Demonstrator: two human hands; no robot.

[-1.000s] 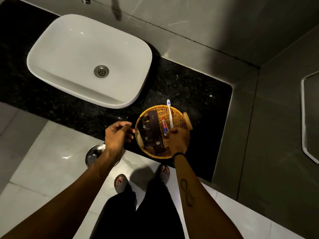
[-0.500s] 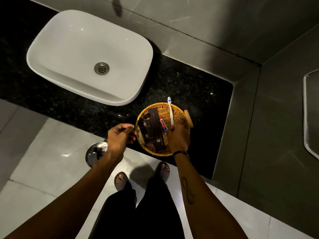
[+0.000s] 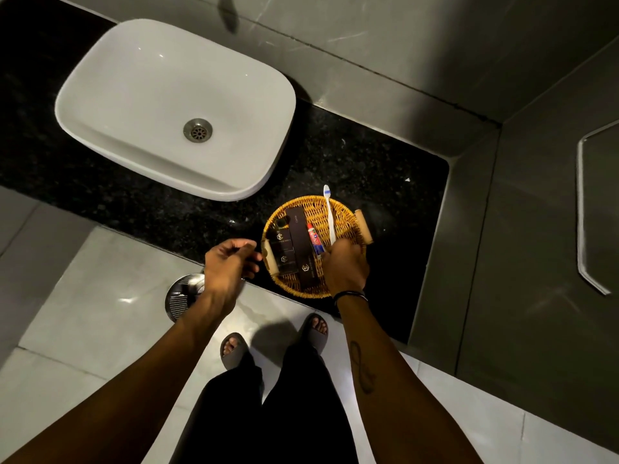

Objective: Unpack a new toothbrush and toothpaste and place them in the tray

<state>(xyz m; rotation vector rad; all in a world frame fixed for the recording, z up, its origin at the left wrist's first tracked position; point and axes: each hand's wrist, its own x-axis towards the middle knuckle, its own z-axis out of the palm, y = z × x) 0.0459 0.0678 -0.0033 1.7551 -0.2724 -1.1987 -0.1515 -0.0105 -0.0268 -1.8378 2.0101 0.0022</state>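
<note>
A round wicker tray (image 3: pixel 272 218) sits on the black counter near its front edge. A white toothbrush (image 3: pixel 330 216) lies in it, its head poking over the far rim. Beside the brush, on its left, lies a small red and blue toothpaste tube (image 3: pixel 314 236). My right hand (image 3: pixel 345 267) rests over the tray's near right part, fingers closed on the lower end of the toothbrush and covering the tube's near end. My left hand (image 3: pixel 227 266) hovers just left of the tray, fingers curled, nothing visible in it.
Dark slim boxes (image 3: pixel 299 244) fill the tray's left half. A white basin (image 3: pixel 174 105) stands to the far left on the counter (image 3: pixel 385 169). Grey walls close in behind and to the right. A round floor drain (image 3: pixel 182 293) lies below my left hand, by my sandalled feet.
Both hands stay where they were, the right one still on the toothbrush. Only the view shifts slightly.
</note>
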